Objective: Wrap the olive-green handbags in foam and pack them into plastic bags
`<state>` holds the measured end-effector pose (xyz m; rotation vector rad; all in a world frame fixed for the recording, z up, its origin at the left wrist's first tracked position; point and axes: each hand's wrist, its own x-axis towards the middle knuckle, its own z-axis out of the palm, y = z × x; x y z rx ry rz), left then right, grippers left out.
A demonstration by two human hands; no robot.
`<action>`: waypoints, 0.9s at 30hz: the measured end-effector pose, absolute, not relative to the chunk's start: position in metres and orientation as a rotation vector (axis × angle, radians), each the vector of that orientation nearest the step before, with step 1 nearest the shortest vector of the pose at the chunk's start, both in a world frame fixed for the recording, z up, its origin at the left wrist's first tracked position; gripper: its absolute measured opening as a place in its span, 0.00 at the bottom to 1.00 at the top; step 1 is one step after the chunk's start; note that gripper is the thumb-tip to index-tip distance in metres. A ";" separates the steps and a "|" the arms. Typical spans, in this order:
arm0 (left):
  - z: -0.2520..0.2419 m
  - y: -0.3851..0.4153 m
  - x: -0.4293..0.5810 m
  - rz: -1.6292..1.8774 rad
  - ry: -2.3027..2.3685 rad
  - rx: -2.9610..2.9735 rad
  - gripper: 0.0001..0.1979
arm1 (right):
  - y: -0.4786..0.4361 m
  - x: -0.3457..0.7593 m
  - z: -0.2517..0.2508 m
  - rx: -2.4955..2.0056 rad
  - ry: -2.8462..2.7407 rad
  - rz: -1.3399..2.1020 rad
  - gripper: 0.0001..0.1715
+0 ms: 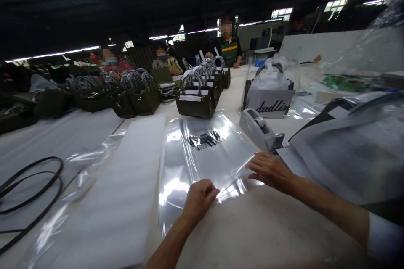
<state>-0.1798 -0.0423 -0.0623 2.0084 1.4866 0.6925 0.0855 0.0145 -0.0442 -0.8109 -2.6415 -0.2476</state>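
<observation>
A stack of clear plastic bags [217, 164] with black print lies flat on the table in front of me. My left hand [201, 198] is closed at the near edge of the top bag, thumb and fingers together on the film. On the right border of the same bag rests my right hand [269, 169], its fingers stretched out and slightly apart. Just beyond that hand stands a grey tape dispenser [260, 130]. A dark green handbag [196, 104] with wrapped handles sits behind the stack.
White foam sheets [129, 185] lie left of the bags, and black cords [31, 164] loop further left. More green handbags [145, 98] line the back. A white-wrapped bag [269, 98] stands beyond the dispenser; a large wrapped bag [344, 151] fills the right. Several people work across the table.
</observation>
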 end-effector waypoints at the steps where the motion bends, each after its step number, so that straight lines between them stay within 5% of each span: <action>1: -0.060 -0.040 -0.177 0.693 1.492 1.943 0.10 | 0.010 0.081 -0.042 -0.750 -2.626 -0.280 0.09; 4: -0.054 -0.035 -0.169 0.686 1.468 1.789 0.11 | -0.003 0.061 -0.041 -0.556 -2.614 -0.375 0.15; 11: -0.045 -0.032 -0.163 0.621 1.441 1.611 0.07 | -0.005 0.042 -0.055 -0.538 -2.535 -0.410 0.06; 14: -0.047 -0.031 -0.158 0.626 1.429 1.557 0.09 | -0.005 0.050 -0.054 -0.489 -2.499 -0.388 0.12; 21: -0.049 -0.017 -0.159 0.751 1.503 1.555 0.16 | -0.026 0.075 -0.056 -0.346 -2.499 -0.451 0.08; 27: -0.014 -0.024 -0.149 0.894 1.632 2.066 0.09 | -0.052 0.066 -0.046 -0.821 -2.696 -0.023 0.12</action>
